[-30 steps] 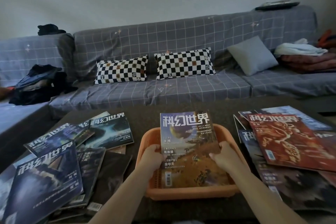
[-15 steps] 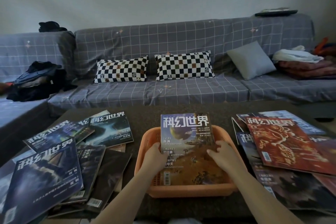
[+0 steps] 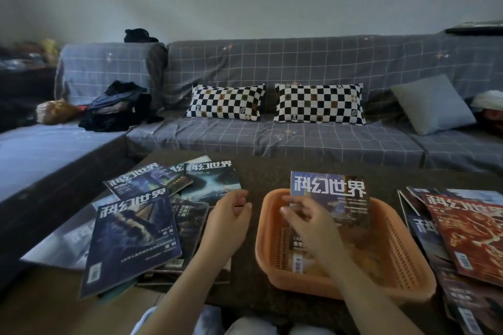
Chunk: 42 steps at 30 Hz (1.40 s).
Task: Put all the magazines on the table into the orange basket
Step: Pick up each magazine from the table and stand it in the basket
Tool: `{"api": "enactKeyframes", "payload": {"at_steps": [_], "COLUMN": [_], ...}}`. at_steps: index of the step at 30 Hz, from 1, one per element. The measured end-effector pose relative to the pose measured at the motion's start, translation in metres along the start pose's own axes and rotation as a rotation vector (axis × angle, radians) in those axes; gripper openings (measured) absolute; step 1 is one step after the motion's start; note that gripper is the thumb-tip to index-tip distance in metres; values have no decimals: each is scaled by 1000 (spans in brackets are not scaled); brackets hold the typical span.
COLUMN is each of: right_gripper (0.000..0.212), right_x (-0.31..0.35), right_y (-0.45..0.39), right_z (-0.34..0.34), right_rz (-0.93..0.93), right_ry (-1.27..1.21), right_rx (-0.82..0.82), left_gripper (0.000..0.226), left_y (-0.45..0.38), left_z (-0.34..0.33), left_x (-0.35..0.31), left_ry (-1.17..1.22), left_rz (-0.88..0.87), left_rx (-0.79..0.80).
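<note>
1. At the table's (image 3: 261, 171) near edge stands the orange basket (image 3: 402, 261), a little right of the middle
2. One magazine (image 3: 329, 190) lies in the basket, its far end leaning up over the far rim
3. The right hand (image 3: 307, 223) hovers above that magazine over the basket's left half, fingers loosely bent and slightly parted; whether they touch the cover cannot be told
4. The left hand (image 3: 228, 220) is just left of the basket, above the table, fingers loosely curled with thumb near forefinger, holding nothing
5. A loose heap of dark blue magazines (image 3: 136, 231) covers the table's left side, some overhanging the near left corner
6. A red magazine (image 3: 471, 234) tops another pile along the right edge
7. Beyond the far edge, a grey checked sofa (image 3: 299, 141) carries two chequered cushions (image 3: 226, 102)
</note>
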State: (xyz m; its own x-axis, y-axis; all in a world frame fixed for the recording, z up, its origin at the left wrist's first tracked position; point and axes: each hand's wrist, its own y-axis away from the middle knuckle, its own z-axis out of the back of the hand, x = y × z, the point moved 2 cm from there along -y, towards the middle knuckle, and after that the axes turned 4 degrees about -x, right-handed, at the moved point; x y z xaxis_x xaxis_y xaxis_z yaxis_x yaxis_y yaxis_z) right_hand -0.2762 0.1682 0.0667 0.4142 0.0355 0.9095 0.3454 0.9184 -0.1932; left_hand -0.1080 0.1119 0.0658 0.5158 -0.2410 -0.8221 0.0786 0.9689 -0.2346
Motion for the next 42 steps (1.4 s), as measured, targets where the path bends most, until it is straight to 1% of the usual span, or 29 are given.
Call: {"api": "enactKeyframes", "payload": {"at_steps": [5, 8, 13, 17, 21, 23, 26, 28, 30, 32, 34, 35, 36, 38, 39, 42], "right_gripper": [19, 17, 20, 28, 34, 38, 44, 44, 38, 28, 20, 16, 13, 14, 14, 17], "right_x": [16, 20, 12, -3, -14, -15, -10, -7, -6, -8, -11, -13, -14, -16, -16, -17], "right_y": [3, 2, -7, -12, -16, -17, -17, -15, -14, -13, -13, -12, -12, -8, -6, 2], "right_z": [-71, -109, -158, -190, -213, -221, -231, -237, -241, -241, -239, -237, -235, -230, -227, -217], "right_rz": [17, 11, -48, -101, -142, -140, -128, -101, -80, -85, -130, -167, -202, -249, -271, -336], "right_ry": [-109, -87, -61, -18, 28, 49, 66, 103, 146, 176, 190, 188, 181, 163, 140, 12], "right_rx": [122, 218, 286, 346, 402, 426, 472, 483, 466, 438, 392, 369, 354, 349, 352, 358], "left_gripper": [25, 25, 29, 37, 46, 48, 57, 65, 69, 70, 73, 70, 61, 40, 35, 32], "left_y": [8, 11, 15, 16, 16, 15, 12, 11, 13, 17, 24, 28, 31, 39, 42, 52], "left_z": [49, 72, 99, 111, 118, 120, 124, 129, 136, 144, 150, 152, 152, 151, 150, 146], "left_x": [49, 80, 125, 158, 184, 193, 199, 201, 202, 205, 208, 209, 209, 206, 205, 199], "left_ry": [-100, -188, -297, -433, -560, -585, -554, -535, -513, -470, -316, -200, -98, 25, 75, 211], "left_rz": [42, 82, 253, 338, 439, 482, 553, 589, 602, 603, 615, 627, 640, 661, 666, 642], "left_rx": [-141, -192, -291, -316, -267, -262, -274, -291, -334, -380, -438, -463, -470, -448, -444, -465]}}
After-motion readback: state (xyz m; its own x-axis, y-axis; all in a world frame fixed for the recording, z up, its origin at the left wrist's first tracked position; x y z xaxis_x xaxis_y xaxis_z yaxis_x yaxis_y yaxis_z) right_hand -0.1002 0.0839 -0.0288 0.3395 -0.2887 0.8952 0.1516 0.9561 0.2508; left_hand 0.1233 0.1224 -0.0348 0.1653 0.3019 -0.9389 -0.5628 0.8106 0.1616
